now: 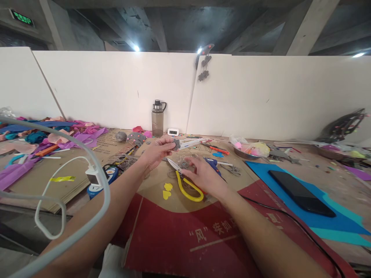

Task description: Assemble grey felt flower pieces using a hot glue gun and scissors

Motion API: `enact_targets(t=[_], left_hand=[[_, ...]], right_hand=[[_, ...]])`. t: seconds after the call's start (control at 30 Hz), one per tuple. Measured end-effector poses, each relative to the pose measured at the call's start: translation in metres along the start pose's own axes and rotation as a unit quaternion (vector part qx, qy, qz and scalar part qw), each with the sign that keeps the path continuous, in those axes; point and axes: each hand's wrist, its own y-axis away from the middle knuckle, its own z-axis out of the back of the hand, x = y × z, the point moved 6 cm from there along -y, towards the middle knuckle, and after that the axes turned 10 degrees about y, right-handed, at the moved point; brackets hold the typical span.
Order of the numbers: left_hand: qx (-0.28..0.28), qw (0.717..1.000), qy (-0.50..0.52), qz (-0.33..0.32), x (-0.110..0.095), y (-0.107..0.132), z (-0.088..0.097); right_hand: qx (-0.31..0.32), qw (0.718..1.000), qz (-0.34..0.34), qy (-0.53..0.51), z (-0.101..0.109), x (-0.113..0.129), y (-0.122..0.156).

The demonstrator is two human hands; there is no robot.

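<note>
My left hand [158, 151] is raised above the table, fingers pinched on a small grey felt piece [176, 144] fixed to a white stick [189, 143]. My right hand [203, 173] hovers palm down with fingers spread, just over the yellow-handled scissors [187, 185] lying on the cardboard. It holds nothing. A blue glue gun [213, 165] lies right behind that hand, partly hidden by it. Two yellow felt hearts [167, 190] rest to the left of the scissors.
A black phone [300, 192] lies on blue felt at the right. A grey water bottle [157, 118] stands by the white back panel. Purple and pink felt scraps [55, 137] pile at the left. White charger cables [72, 185] loop across the left foreground. A bowl of pompoms [249, 148] is right of centre.
</note>
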Motion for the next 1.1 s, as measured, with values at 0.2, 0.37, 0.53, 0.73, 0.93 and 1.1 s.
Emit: enact_targets(t=[0.2,0.37,0.53,0.73,0.93,1.1], left_hand=[[0.046,0.990,-0.134,0.028,0.019,0.007,-0.018],[-0.023,0.986,-0.163,0.025,0.023,0.004,-0.008],[-0.144,0.987,-0.072,0.003,0.014,-0.005,0.026],[-0.118,0.993,-0.018,0.025,0.016,-0.003,0.019],[0.038,0.999,-0.034,0.018,0.020,0.005,-0.021],[-0.019,1.000,-0.014,-0.004,0.018,-0.001,-0.003]], right_hand=[[-0.049,0.991,-0.003,-0.126,0.011,0.001,-0.004],[-0.080,0.991,0.068,-0.082,0.022,0.010,-0.002],[-0.079,0.922,0.022,-0.378,0.035,0.000,0.000],[-0.116,0.869,-0.037,-0.479,0.028,-0.010,-0.003],[-0.016,0.880,-0.044,-0.473,0.001,0.004,-0.007],[0.006,0.867,-0.052,-0.495,0.002,0.001,-0.007]])
